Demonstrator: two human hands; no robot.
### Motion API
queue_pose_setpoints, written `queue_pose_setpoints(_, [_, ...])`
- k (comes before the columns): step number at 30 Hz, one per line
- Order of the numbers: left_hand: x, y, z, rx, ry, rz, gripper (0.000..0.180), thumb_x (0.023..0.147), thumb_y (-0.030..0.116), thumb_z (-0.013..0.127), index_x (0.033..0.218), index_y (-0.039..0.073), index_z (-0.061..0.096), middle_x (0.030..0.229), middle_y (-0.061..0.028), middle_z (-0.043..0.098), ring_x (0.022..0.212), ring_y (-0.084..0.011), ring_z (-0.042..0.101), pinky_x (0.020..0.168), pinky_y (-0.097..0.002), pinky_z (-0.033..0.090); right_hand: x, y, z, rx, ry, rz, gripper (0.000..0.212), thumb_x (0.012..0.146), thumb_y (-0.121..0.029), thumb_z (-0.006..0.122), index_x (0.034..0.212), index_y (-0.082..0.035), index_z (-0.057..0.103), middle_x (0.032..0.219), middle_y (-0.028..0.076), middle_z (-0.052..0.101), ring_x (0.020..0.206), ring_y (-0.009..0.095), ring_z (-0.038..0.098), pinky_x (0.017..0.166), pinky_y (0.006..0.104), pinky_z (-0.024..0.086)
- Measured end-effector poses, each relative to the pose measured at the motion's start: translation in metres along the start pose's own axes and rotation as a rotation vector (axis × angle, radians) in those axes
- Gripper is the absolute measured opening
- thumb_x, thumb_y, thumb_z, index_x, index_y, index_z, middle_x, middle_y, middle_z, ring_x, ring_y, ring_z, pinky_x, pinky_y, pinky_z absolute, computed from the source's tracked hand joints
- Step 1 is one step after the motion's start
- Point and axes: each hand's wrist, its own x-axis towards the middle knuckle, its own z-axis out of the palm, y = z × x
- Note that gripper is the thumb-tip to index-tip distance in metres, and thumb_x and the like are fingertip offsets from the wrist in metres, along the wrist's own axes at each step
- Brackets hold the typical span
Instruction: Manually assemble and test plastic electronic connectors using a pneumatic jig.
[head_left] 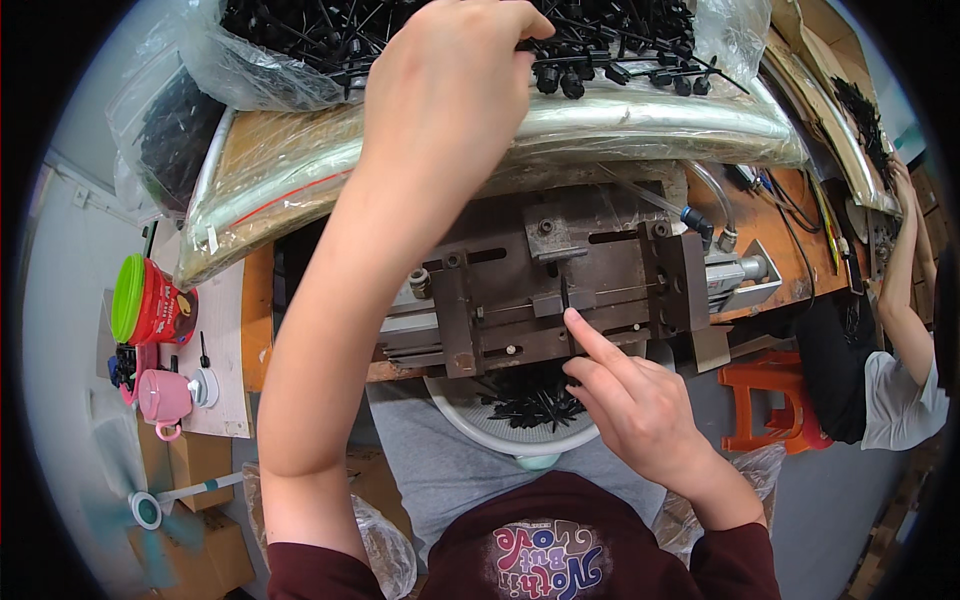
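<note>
My left hand (450, 85) reaches over a heap of black plastic parts (300, 40) at the far side. Its index finger and thumb are bent with a gap between them, and the other fingers are hidden. My right hand (640, 405) is at the front of a dark metal fixture (500, 285). Its index finger stretches out and touches the near end of a slim black part (565, 290) lying on a small block in the fixture. The other fingers are curled, their tips partly hidden. Below the fixture, a white basket (470, 425) holds several black parts.
Clear plastic film covers the curved tray edge (650, 125) above the fixture. A pneumatic cylinder (740, 275) with air tubes sits at right. At left stand a red and green bucket (165, 305) and pink cup (165, 395). An orange stool (765, 400) and another person's arm (905, 260) are at right.
</note>
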Motion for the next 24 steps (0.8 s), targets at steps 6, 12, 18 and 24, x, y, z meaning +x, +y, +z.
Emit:
queue_pose_setpoints(6, [0.024, -0.016, 0.029, 0.215, -0.182, -0.081, 0.020, 0.077, 0.005, 0.073, 0.097, 0.006, 0.078, 0.099, -0.0113, 0.075, 0.091, -0.0324, 0.073, 0.080, -0.0423, 0.059, 0.011, 0.002, 0.000, -0.106, 0.047, -0.036, 0.025, 0.077, -0.004, 0.080, 0.098, -0.004, 0.067, 0.136, 0.014, 0.067, 0.056, 0.020, 0.060, 0.057, 0.0298, 0.051])
queue_pose_setpoints(12, [0.013, -0.020, 0.009, 0.046, -0.151, 0.017, 0.014, 0.082, 0.007, 0.073, 0.093, -0.001, 0.072, 0.092, -0.0149, 0.070, 0.083, -0.0349, 0.066, 0.076, -0.0445, 0.055, 0.015, -0.001, -0.006, -0.121, 0.005, -0.021, 0.026, 0.077, -0.006, 0.081, 0.099, -0.005, 0.068, 0.132, 0.014, 0.069, 0.054, 0.019, 0.060, 0.056, 0.0289, 0.052])
queue_pose_setpoints(18, [-0.005, -0.003, -0.047, 0.032, 0.003, 0.048, 0.013, 0.086, 0.004, 0.076, 0.099, 0.005, 0.079, 0.101, -0.0048, 0.078, 0.080, -0.0172, 0.070, 0.069, -0.0264, 0.055, 0.042, 0.022, -0.033, 0.221, 0.181, -0.013, 0.026, 0.080, -0.007, 0.083, 0.103, -0.001, 0.072, 0.113, 0.012, 0.076, 0.071, 0.015, 0.070, 0.062, 0.0281, 0.056])
queue_pose_setpoints(24, [-0.060, 0.044, -0.068, -0.080, 0.013, 0.070, 0.035, 0.076, -0.001, 0.082, 0.111, 0.000, 0.077, 0.128, -0.0180, 0.069, 0.106, -0.0267, 0.073, 0.090, -0.0333, 0.059, 0.140, 0.091, -0.074, -0.271, 0.587, -0.115, 0.028, 0.092, -0.004, 0.067, 0.119, -0.010, 0.073, 0.113, 0.007, 0.076, 0.100, 0.022, 0.072, 0.084, 0.0320, 0.052])
